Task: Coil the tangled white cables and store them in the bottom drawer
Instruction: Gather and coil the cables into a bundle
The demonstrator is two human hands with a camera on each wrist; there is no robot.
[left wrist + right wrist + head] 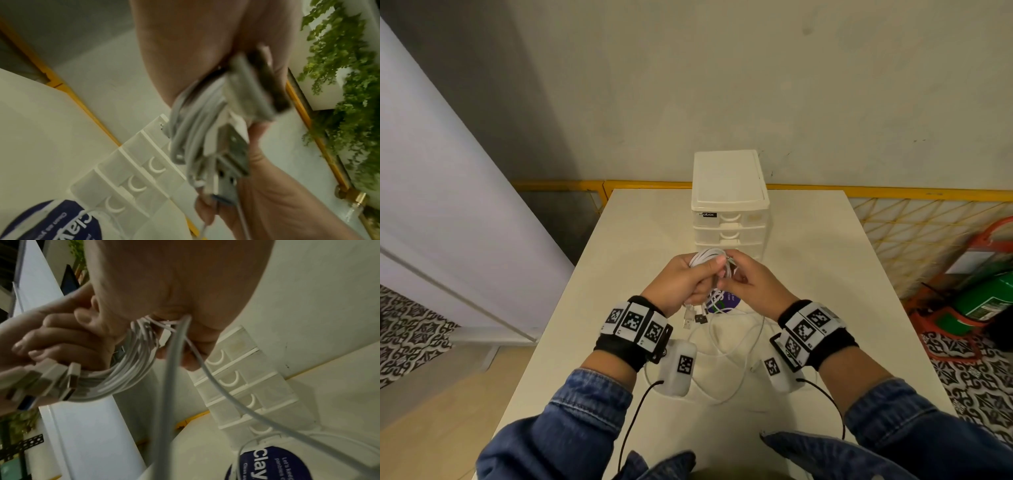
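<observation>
The coiling step is under way: the left hand is gripping a bundle of white cables already wound into loops, fingers curled round it, with several USB plugs dangling below the fist. The right hand is pinching a strand at the top of the bundle, fingers curled, apparently feeding another turn onto the coil. Both hands are hovering above the table, just in front of the small drawer unit, whose drawers all appear closed. Loose cable is lying in slack loops on the table near the wrists, partly over a dark blue round label. Judging from this, the next move is calling for drawing up that slack and winding it on, keeping the bundle tight, before the bottom drawer is opened.
</observation>
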